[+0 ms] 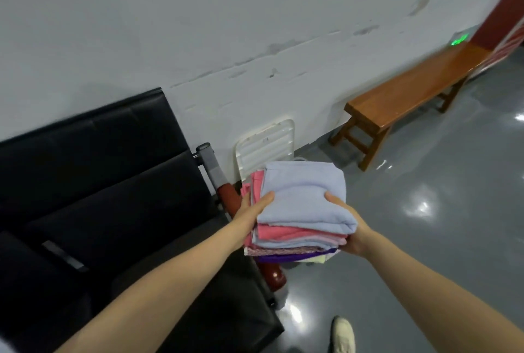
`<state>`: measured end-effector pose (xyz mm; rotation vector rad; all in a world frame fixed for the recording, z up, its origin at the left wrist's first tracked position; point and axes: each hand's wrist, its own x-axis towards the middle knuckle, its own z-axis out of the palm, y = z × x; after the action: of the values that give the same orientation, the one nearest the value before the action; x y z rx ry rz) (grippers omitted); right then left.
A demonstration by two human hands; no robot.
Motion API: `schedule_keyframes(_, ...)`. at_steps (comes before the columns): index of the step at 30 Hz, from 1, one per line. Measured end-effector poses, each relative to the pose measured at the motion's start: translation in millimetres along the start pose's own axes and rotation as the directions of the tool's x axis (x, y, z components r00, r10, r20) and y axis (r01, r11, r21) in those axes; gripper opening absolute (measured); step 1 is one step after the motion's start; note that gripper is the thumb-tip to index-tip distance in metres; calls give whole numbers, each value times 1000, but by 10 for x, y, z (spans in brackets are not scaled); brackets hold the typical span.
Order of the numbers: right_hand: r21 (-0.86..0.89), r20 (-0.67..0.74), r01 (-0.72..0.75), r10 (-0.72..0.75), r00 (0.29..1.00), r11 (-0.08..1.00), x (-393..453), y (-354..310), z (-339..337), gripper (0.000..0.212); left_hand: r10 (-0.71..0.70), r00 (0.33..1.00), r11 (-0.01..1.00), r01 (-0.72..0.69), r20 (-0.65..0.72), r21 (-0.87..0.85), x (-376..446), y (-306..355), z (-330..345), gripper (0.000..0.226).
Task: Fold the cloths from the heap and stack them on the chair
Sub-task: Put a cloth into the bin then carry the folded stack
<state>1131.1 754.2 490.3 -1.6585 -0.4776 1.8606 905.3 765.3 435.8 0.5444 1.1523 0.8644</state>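
Head view: the person holds a stack of folded cloths (300,210) in the air, to the right of the black chair (119,210), beyond its red armrest (229,196) and above the grey floor (425,239). The left hand (252,213) and right hand (347,228) clamp the stack from opposite sides, thumbs on the light blue top cloth (306,191), fingers hidden beneath. Risk assessment: the lower layers sit unevenly, edges protruding on the side nearest the chair. If side pressure slackens or the stack tilts during transfer to the seat, the bottom cloths may slide out and unfold onto the floor. Clipping the armrest could also skew the pile.
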Motion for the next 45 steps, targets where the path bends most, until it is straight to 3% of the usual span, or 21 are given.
schedule_keyframes(7,-9,18,-53,54,998,999,667,-655,-1166,40,-59,992,991,45,-113,-126,899,-469,1194,108)
schedule_keyframes(14,-85,54,-108,112,992,991,1554,-1080,-1661,35,-164,956,973,116,-243,-200,1716,-804,1554,119)
schedule_keyframes(18,-101,10,-178,180,984,979,2098,-1191,-1576,39,-201,943,969,151,-265,-197,2135,-760,1420,114)
schedule_keyframes(22,-142,8,-238,241,970,961,2972,-1274,-1450,38,-196,940,964,133,-278,-230,2782,-696,1183,92)
schedule_keyframes(25,-193,73,-300,319,945,934,3779,-1195,-1342,32,-236,918,958,164,-320,-236,3360,-847,896,79)
schedule_keyframes(30,-280,121,-325,369,922,903,5263,-779,-1240,51,-252,883,954,158,-395,-255,4337,-1357,337,95)
schedule_keyframes(33,-360,149,-343,417,897,867,6111,-453,-1211,57,-270,828,949,141,-492,-283,4904,-1867,47,83)
schedule_keyframes(38,-420,211,-317,431,877,850,7285,64,-1210,34,-257,776,954,109,-576,-278,5684,-2578,-342,41)
schedule_keyframes(45,-541,183,-291,448,875,789,8343,613,-1141,26,-93,774,996,69,-627,-64,6457,-3118,-898,63)
